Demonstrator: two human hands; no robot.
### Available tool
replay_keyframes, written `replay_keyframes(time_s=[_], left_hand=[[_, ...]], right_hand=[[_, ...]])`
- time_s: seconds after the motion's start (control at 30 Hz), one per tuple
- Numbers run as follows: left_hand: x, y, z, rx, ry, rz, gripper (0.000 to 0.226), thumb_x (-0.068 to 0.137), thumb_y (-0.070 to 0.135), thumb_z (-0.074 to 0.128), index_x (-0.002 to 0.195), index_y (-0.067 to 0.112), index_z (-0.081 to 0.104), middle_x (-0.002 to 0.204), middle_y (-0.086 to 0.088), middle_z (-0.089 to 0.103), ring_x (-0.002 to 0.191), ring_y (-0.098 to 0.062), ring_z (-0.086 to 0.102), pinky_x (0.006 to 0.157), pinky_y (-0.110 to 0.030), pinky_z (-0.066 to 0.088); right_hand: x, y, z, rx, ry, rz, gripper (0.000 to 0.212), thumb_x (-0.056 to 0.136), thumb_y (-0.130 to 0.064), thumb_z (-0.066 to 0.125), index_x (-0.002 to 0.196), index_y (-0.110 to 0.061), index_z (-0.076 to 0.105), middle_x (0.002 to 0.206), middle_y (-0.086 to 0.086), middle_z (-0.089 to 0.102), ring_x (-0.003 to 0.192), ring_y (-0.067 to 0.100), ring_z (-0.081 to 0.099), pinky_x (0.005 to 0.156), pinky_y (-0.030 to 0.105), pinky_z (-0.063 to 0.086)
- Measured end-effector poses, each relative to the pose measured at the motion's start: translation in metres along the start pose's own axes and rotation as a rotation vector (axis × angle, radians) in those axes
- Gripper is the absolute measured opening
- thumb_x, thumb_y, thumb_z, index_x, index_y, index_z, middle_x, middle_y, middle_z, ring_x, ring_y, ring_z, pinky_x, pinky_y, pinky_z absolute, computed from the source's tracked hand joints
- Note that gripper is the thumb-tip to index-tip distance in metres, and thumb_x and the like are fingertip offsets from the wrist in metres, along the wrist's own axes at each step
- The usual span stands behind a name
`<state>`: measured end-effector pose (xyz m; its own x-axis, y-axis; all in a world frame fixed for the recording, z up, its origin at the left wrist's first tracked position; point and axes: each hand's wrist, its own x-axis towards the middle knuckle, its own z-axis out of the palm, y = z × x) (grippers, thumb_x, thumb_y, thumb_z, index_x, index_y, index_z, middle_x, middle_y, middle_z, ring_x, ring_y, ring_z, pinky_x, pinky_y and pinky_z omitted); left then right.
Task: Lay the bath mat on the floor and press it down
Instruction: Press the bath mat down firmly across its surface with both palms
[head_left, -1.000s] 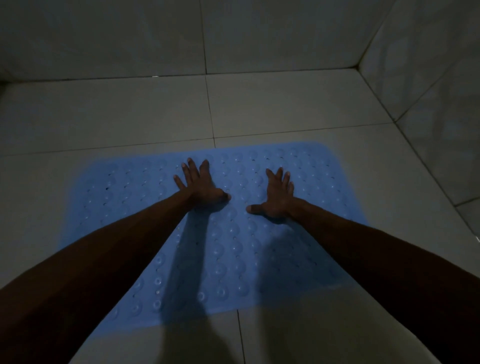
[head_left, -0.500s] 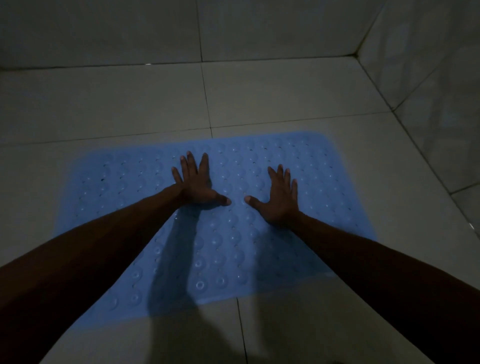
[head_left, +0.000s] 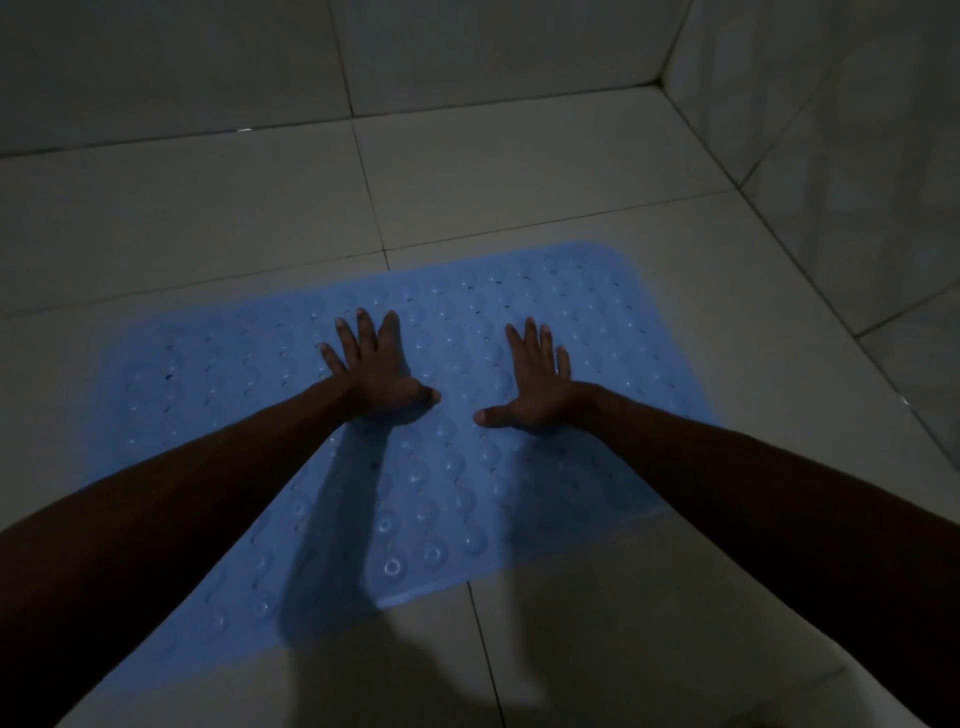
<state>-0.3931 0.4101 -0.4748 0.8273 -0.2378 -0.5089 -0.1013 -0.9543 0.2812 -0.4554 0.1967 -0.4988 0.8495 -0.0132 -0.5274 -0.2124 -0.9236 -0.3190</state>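
I was looking into a dim bathroom or shower area of a home. Large pale tiles covered the floor (head_left: 519, 171), with dark grout lines between them, and the same kind of tile ran up the walls (head_left: 831, 130) that met in a corner at the upper right. A blue bath mat (head_left: 597, 312), dotted with suction cups and small holes, lay flat on the tiles.

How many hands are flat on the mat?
2. The left hand lies palm-down near the middle of the blue bath mat; the right hand lies palm-down beside it, thumbs apart. None hidden.
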Motion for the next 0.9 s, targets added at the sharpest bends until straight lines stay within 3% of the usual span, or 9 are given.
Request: replay_keyframes(time_s=[0.1, 0.27, 0.5, 0.77, 0.9], left_hand=[[0.000, -0.003, -0.001, -0.002, -0.040, 0.021, 0.125, 0.069, 0.070, 0.067, 0.151, 0.026, -0.016, 0.154, -0.010, -0.033, 0.139, -0.036, -0.031, 0.113, -0.057, -0.013], [-0.005, -0.011, 0.009, 0.079, -0.067, 0.046, 0.143, 0.052, 0.082, 0.068, 0.148, 0.028, -0.023, 0.151, -0.010, -0.038, 0.137, -0.033, -0.036, 0.112, -0.056, -0.015], [-0.012, -0.007, 0.005, 0.105, -0.086, 0.052, 0.145, 0.051, 0.083, 0.067, 0.148, 0.027, -0.025, 0.150, -0.011, -0.039, 0.136, -0.033, -0.037, 0.113, -0.057, -0.016], [-0.011, -0.005, 0.010, 0.096, -0.076, 0.037, 0.145, 0.051, 0.079, 0.072, 0.148, 0.029, -0.023, 0.151, -0.009, -0.038, 0.137, -0.032, -0.036, 0.111, -0.058, -0.018], [-0.016, -0.003, 0.012, 0.097, -0.049, 0.034, 0.137, 0.058, 0.075, 0.071, 0.150, 0.028, -0.019, 0.153, -0.007, -0.034, 0.139, -0.031, -0.034, 0.112, -0.058, -0.017]], right_hand=[[-0.003, 0.000, 0.003, 0.000, 0.056, -0.002, 0.139, 0.065, -0.077, 0.068, 0.151, -0.021, -0.025, 0.155, 0.006, -0.038, 0.143, 0.027, -0.034, 0.115, 0.049, -0.017], [-0.021, -0.010, 0.010, 0.136, 0.150, 0.092, 0.137, 0.064, -0.067, 0.078, 0.154, -0.025, -0.017, 0.157, 0.007, -0.034, 0.144, 0.029, -0.031, 0.114, 0.056, -0.019], [-0.026, -0.006, 0.018, 0.229, 0.200, 0.178, 0.138, 0.059, -0.072, 0.077, 0.154, -0.029, -0.013, 0.157, 0.003, -0.034, 0.143, 0.025, -0.034, 0.116, 0.056, -0.017], [-0.027, -0.004, 0.021, 0.217, 0.199, 0.134, 0.136, 0.062, -0.075, 0.072, 0.154, -0.028, -0.017, 0.155, 0.003, -0.037, 0.142, 0.024, -0.035, 0.115, 0.054, -0.018], [-0.027, -0.003, 0.015, 0.177, 0.083, 0.110, 0.147, 0.058, -0.074, 0.076, 0.149, -0.027, -0.029, 0.149, 0.005, -0.046, 0.137, 0.027, -0.042, 0.113, 0.058, -0.021]])
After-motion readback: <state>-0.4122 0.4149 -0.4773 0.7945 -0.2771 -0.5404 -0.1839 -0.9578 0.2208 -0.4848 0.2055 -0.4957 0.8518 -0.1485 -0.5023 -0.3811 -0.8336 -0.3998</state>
